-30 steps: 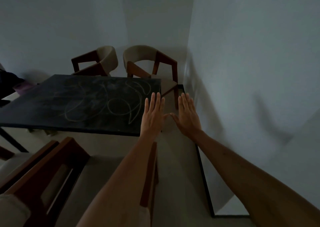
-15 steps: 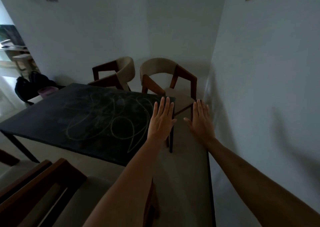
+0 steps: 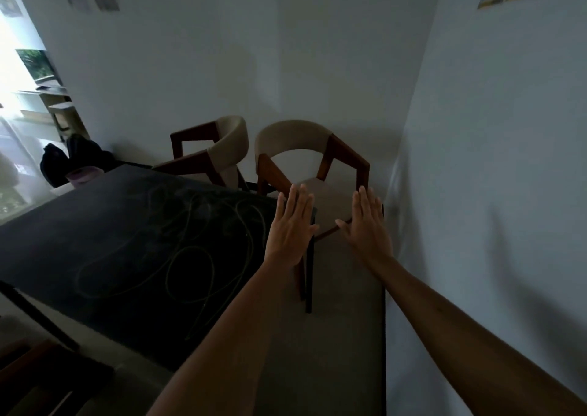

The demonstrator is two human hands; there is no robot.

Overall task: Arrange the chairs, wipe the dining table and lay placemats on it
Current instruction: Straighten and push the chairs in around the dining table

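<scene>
Left hand (image 3: 290, 229): flat, fingers straight, held nothing.
Right hand (image 3: 367, 225): likewise flat, empty.
Near chair (image 3: 313, 161): beyond both hands; contact unclear in dim light.
Desk (image 3: 127, 241): dark, chalk-scribbled.

The one camera sits on my head, looking forward and down along my outstretched arms into the room's corner. My left hand (image 3: 290, 228) and right hand (image 3: 368, 226) are near, mid-frame. Beyond them stands a chair (image 3: 313, 161); the table (image 3: 127, 241) fills the left, a wall (image 3: 508, 161) the right.
</scene>
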